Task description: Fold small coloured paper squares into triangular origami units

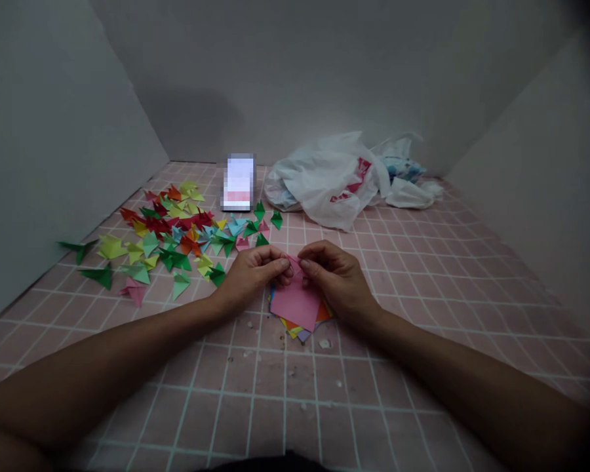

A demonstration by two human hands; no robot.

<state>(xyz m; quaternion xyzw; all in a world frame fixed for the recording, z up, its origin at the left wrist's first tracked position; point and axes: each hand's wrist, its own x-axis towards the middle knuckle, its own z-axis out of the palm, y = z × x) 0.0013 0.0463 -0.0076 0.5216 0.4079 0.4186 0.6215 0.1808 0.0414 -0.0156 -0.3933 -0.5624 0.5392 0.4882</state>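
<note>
Between my two hands is a small folded piece of pink paper [294, 261], pinched at its edges by the fingertips. My left hand [261, 270] closes on its left side, thumb toward me. My right hand [333, 274] grips the other side with thumb and index finger. Below them lies a stack of square coloured paper [297, 305], pink on top, with orange, yellow, purple and blue corners sticking out underneath. The fingers hide part of the folded piece, so its full shape does not show.
Many folded paper pieces [174, 226] in green, red, yellow, blue and pink spread over the left of the pink tiled surface [423, 314]. A lit phone [238, 182] stands behind them. White plastic bags [329, 177] lie at the back. Small scraps [324, 343] dot the front.
</note>
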